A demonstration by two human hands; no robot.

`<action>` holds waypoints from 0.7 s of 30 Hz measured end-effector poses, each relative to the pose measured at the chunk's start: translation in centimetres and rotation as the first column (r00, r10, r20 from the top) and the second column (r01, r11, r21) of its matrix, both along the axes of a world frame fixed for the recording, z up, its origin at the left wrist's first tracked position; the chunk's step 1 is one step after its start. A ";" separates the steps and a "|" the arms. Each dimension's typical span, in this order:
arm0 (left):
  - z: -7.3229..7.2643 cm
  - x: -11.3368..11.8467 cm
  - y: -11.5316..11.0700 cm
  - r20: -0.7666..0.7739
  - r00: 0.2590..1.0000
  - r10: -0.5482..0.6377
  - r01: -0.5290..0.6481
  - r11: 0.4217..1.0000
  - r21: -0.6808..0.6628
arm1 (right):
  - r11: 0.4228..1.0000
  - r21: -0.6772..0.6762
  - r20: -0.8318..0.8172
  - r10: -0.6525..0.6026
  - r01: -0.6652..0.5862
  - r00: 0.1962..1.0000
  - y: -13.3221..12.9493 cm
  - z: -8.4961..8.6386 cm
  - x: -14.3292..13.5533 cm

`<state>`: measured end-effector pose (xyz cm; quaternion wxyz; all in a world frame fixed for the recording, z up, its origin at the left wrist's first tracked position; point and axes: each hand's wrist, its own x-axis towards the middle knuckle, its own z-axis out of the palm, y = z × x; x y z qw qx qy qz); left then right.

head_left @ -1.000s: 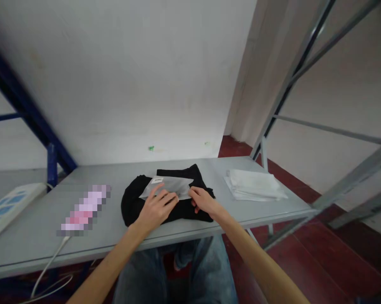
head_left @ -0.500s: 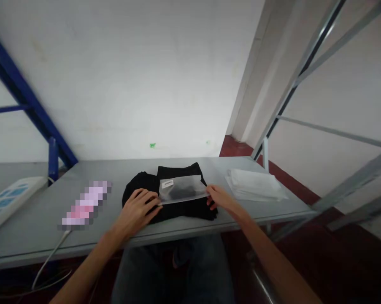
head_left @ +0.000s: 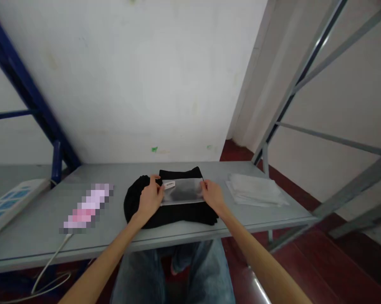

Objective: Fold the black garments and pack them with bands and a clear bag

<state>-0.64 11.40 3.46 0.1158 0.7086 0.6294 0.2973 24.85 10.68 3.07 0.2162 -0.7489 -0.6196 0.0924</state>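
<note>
A clear plastic bag with a small white label near its upper left corner lies across folded black cloth. My left hand pinches the bag's left edge, over a bunched part of the black cloth. At the bag's right edge, my right hand has its thumb and fingers closed on the plastic. Between the two hands the bag is stretched fairly flat, and dark cloth shows through it.
Several white, translucent sheets or bags are stacked at the table's right. A pixelated pink object with a cable and a white power strip lie at left. Blue and grey metal frames flank the grey table.
My left hand has moved up along the bag's left edge, close to the label. My right hand has shifted slightly left and up on the right edge.
</note>
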 end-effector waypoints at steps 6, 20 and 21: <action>-0.9 -0.3 1.4 0.142 0.990 0.022 -0.046 0.984 0.170 | 0.993 -0.009 -0.047 -0.119 0.119 0.992 0.9 -0.7 -0.4; -1.8 2.2 0.2 -0.467 0.865 -0.182 0.373 0.857 0.356 | 0.891 0.324 0.213 0.257 -0.317 0.942 0.0 -2.0 -4.2; -2.5 2.3 0.0 -0.481 0.851 -0.210 0.393 0.862 0.319 | 0.874 0.302 0.243 0.317 -0.382 0.917 -0.3 -2.6 -4.5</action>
